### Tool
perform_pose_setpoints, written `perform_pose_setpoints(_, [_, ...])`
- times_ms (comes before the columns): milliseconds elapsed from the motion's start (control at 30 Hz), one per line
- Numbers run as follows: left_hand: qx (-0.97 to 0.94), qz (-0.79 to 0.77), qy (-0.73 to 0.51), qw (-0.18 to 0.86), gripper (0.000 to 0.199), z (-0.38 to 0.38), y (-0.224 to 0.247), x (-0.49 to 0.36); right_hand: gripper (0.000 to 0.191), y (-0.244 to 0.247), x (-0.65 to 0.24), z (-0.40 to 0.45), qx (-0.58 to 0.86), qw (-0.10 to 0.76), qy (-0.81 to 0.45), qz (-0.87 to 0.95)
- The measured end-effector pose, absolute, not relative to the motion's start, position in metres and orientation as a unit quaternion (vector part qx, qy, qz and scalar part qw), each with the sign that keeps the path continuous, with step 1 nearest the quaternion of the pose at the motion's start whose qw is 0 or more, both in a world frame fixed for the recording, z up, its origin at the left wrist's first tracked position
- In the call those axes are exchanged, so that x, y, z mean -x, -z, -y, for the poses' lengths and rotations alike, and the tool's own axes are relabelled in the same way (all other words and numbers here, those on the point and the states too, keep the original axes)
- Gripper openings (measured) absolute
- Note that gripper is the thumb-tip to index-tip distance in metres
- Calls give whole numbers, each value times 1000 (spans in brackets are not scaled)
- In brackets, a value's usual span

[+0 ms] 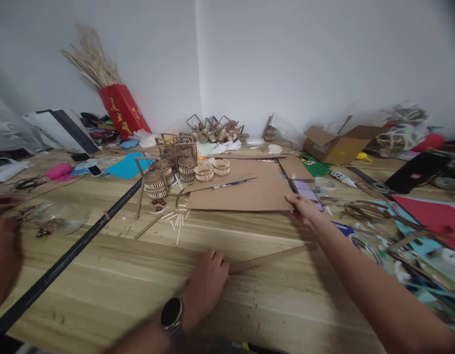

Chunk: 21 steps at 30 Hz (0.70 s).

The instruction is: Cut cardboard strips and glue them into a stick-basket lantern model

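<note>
My right hand point(302, 206) pinches the front right corner of a flat brown cardboard sheet point(245, 194). A dark pen-like tool point(233, 184) lies across that sheet, and two small woven baskets point(204, 172) stand by its back left edge. Low in the view, my left hand point(210, 275), with a watch point(171, 312) on the wrist, is closed around the end of a thin brown strip point(268, 258). The strip runs to the right over the wooden table. Part of my left fingers is hidden and slightly blurred.
Handled baskets point(156, 183) stand left of the cardboard, near scattered pale sticks point(178, 220). A black strip point(72, 253) crosses the table; another person's arm point(4, 263) is at far left. An open box point(340, 145) and loose strips point(378, 211) are at right.
</note>
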<state>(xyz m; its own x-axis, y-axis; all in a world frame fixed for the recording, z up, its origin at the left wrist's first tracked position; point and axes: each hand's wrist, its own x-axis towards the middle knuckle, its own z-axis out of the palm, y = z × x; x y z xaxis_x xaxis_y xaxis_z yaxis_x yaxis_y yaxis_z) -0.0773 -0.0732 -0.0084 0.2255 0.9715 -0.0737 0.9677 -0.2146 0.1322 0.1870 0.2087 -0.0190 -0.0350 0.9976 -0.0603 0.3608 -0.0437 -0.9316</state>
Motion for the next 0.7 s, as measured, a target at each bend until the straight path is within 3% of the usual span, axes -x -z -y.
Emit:
perform_pose_setpoints(233, [-795,-603,-10,63,13,44,-4,74,34,21,-178,-200,632,290,-428,577])
perform_pose_setpoints(433, [-720,-687,-103,-10,25,-27,-48,110,33,8,-191,-182,632,290,-291,657])
perform_pose_setpoints(600, [-637,-759,-122,-57,37,-119,-78,136,23,-9,-185,-109,548,309,-221,745])
perform_pose_setpoints(700, [-613,-780,-112,-52,33,-158,-78,136,26,-5,-176,-39,389,262,-184,864])
